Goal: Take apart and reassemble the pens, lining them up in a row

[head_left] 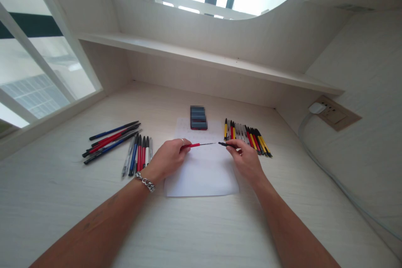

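Observation:
My left hand [172, 153] is closed on a red pen barrel [194, 145], from which a thin refill [207, 143] sticks out to the right. Facing its tip, with a small gap between, is a black pen part [223, 144], perhaps a cap or tip section. My right hand [244, 157] pinches that black part between thumb and fingers. Both hands are just above a white sheet of paper [202, 180]. The fingers hide the rear ends of both held pieces.
Left of the paper lie loose pens [113, 138] and a row of upright-lying pens [141, 150]. A row of yellow, red, black and clear pens [251, 136] is at right. A phone [199, 123] sits behind the paper. A cable [329, 176] runs from a wall socket [337, 113].

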`<state>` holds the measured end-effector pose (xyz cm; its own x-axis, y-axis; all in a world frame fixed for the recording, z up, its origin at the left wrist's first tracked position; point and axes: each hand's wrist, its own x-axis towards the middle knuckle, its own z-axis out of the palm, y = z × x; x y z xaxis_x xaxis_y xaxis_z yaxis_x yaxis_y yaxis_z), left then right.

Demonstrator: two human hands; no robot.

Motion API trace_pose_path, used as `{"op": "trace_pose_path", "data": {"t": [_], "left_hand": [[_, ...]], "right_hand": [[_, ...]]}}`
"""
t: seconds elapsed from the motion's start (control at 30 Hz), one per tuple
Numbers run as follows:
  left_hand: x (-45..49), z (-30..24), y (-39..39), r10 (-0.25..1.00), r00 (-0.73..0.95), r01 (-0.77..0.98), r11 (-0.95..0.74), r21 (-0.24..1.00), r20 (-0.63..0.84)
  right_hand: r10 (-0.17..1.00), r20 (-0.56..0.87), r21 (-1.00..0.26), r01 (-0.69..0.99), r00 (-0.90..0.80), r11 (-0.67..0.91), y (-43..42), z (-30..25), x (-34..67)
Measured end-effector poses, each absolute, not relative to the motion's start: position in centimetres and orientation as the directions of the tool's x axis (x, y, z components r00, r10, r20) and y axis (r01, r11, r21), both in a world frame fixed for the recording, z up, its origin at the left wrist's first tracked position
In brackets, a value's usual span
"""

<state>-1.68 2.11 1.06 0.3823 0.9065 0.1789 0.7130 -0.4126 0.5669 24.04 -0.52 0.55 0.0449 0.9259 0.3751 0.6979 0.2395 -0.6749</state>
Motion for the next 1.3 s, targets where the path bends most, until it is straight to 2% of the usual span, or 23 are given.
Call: {"op": "trace_pose_path", "data": {"t": [0.2,0.87,1.3], "left_hand": [[-1.5,1.1,1.9,0.911,0.378,0.716,-0.402,0.571,0.168],[-1.6,0.9,1.8,0.893,0.409,0.706,-0.440,0.555,0.189],[-0.7,0.9,1.3,0.841,0.509,0.637,-0.510,0.578,0.181]], "right_hand": [[0.908,0.419,-0.646,0.710,0.024,0.280,-0.7,0.6,23.6],[0.902,0.432,-0.603,0.736,-0.025,0.309,-1.0,0.7,23.3],[0.857,0.480,-0.531,0.716,-0.186,0.453,-1.8,0.5,21.3]]}}
